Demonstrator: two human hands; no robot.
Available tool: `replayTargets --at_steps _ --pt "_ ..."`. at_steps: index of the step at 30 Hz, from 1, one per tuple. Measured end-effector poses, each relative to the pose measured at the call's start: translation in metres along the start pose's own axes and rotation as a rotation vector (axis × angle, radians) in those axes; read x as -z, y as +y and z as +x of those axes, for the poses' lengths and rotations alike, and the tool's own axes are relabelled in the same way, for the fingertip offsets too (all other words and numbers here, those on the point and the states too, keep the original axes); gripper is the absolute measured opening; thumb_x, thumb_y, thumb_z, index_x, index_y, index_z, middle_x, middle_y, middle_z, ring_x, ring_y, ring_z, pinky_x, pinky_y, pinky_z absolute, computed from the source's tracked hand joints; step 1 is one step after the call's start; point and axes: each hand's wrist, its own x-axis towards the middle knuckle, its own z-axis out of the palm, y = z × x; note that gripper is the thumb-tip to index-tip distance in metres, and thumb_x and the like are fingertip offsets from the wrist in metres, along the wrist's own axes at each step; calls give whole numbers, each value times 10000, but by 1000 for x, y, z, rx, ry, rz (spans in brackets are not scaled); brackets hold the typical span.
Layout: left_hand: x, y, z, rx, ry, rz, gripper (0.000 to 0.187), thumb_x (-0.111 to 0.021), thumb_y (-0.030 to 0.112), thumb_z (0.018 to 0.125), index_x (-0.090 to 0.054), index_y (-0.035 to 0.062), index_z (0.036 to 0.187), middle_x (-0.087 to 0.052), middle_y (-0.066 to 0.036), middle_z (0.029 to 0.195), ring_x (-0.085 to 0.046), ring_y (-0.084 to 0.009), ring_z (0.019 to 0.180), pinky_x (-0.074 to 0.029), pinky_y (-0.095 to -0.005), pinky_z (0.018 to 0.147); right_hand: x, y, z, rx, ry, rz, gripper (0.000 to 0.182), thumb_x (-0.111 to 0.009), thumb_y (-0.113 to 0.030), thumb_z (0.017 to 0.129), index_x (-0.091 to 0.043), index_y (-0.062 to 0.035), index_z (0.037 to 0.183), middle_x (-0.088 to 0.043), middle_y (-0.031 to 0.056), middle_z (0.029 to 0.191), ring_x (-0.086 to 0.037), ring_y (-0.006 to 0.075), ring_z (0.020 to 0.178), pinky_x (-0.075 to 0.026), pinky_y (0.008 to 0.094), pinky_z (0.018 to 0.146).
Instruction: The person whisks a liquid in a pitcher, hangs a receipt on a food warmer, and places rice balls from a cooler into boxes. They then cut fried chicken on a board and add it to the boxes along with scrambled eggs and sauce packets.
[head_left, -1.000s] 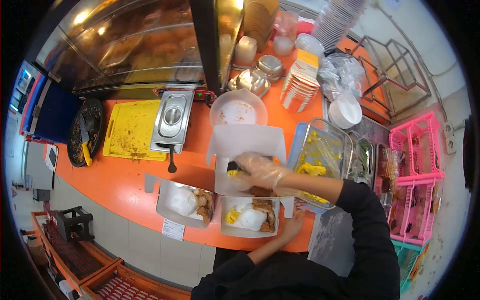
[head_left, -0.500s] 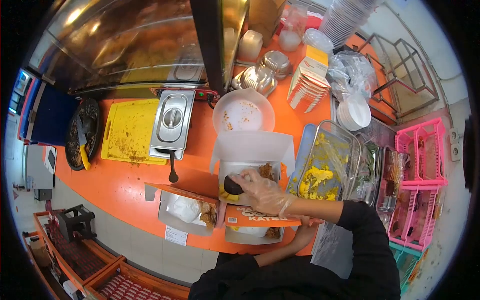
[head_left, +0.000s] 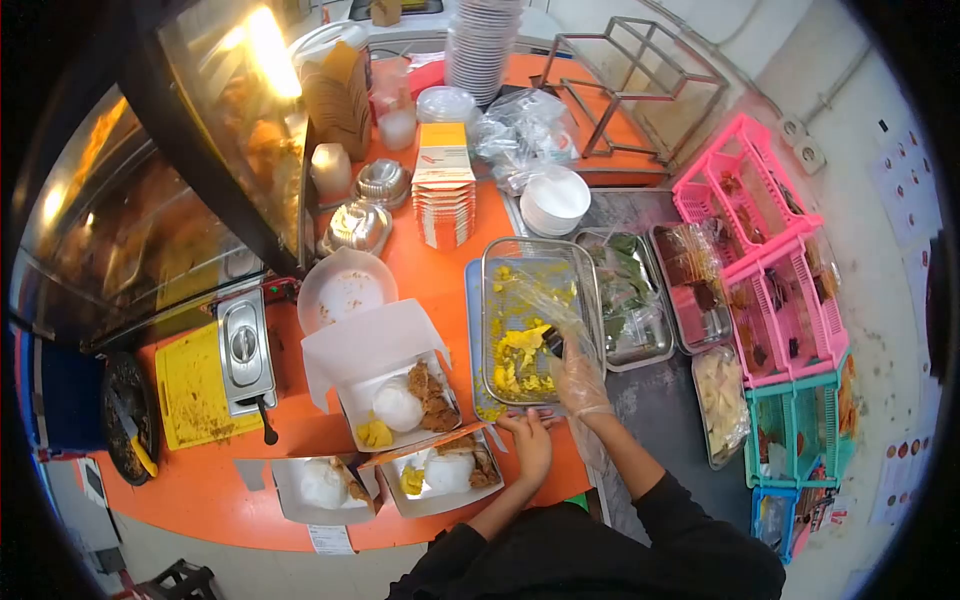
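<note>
My right hand, in a clear plastic glove, is closed on a small black utensil whose full shape is hidden. It works over the yellow scrambled egg in a wire-rimmed metal tray. Bare and with fingers stretched out, my left hand lies by the tray's near edge, beside a box flap. An open takeaway box holds white rice, fried breaded meat and some egg. Nearer me, a second box has similar food; a third box shows rice and fried pieces.
A white bowl with crumbs stands behind the boxes. Folded cartons are stacked farther back. Trays of greens and packets lie right, beside pink baskets. A lidded steel pan and yellow board sit left.
My right hand has gone from the middle box to the egg tray with the black utensil. Egg shows in that box. My left hand appears beside the tray, and the view has turned right.
</note>
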Motion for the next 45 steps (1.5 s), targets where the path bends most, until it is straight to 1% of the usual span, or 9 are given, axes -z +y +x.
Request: replayTargets --at_steps 3,13,15,23,27,28,34,42,45 --pt "2 3 2 -40 30 139 258 -355 153 928 -172 36 1069 -495 -176 868 -586 -216 747 -489 -301 651 -16 24 22 248 246 11 516 -433 -241 842 -258 -120 1312 -552 276 788 -552 409 723 -413 462 638" --pt "6 -8 21 96 30 106 258 -340 190 937 -251 -13 1071 -466 -188 975 -577 -228 811 -503 -289 627 -18 11 12 239 -379 -442 549 -451 -293 840 -270 -73 1310 -592 230 861 -592 361 769 -446 454 658" --pt "8 -22 24 -234 98 604 270 -316 206 943 -251 -18 1080 -461 -179 998 -596 -244 783 -511 -293 615 -14 16 6 375 -565 -518 539 -431 -343 864 -264 -82 1304 -579 247 901 -583 367 813 -438 446 689" --pt "4 14 12 69 37 73 250 -298 180 942 -249 -20 1083 -457 -190 997 -600 -280 726 -512 -323 634 1 10 36 95 -506 -98 484 -428 -392 855 -355 -56 1196 -543 276 1014 -544 382 940 -404 403 781" --pt "24 -26 28 -319 139 688 238 -297 194 945 -281 -27 1031 -468 -175 956 -603 -264 622 -514 -335 617 -17 -3 10 313 -476 -316 451 -421 -390 851 -350 -91 1182 -589 241 872 -586 393 781 -442 451 682" --pt "23 -25 27 -316 142 688 238 -297 194 945 -281 -27 1031 -468 -175 956 -603 -264 622 -514 -335 617 -20 7 7 492 -385 -338 487 -437 -339 859 -254 -171 1277 -574 211 654 -567 414 615 -429 476 569" --pt "19 -6 18 33 71 228 230 -280 244 955 -276 32 1046 -432 -129 907 -611 -261 700 -501 -333 601 -33 46 26 836 -585 -485 406 -458 -324 837 -407 -71 1150 -591 198 833 -597 320 810 -455 406 643" --pt "17 16 12 34 2 195 180 -256 233 957 -267 62 1012 -438 -116 876 -637 -276 700 -500 -326 588 12 14 32 -276 -1028 717 361 -488 -353 861 -493 -23 1007 -512 44 740 -467 109 608 -378 260 499" --pt "19 6 15 66 26 161 174 -254 232 956 -274 64 998 -460 -129 907 -637 -276 691 -498 -317 576 -27 22 46 214 -510 270 396 -409 -335 863 -422 -19 1102 -551 184 830 -536 296 749 -400 408 609"
